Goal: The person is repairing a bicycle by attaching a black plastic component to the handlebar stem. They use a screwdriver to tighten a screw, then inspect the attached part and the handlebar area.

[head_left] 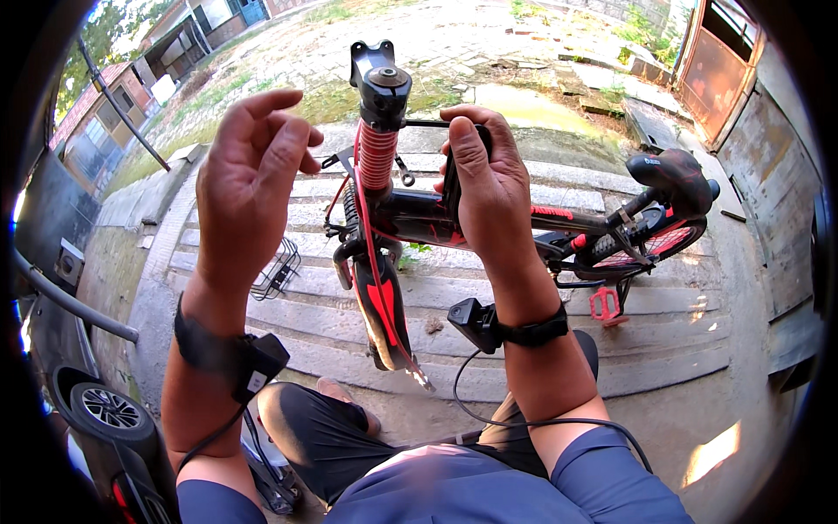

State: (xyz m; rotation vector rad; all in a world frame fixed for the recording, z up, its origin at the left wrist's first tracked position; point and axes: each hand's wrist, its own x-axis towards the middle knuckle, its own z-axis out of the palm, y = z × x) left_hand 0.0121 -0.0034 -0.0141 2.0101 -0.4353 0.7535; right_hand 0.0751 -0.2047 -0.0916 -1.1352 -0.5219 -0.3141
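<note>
Black-and-red bicycle (524,218), handlebars off

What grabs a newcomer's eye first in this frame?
The two raised hands at centre: the right hand grips a black tool against the steering column of a black-and-red bicycle, while the left hand is open beside it, holding nothing. Each wrist wears a black strapped device with a cable. Behind, the bike's saddle and red pedal stand over concrete steps.
</note>
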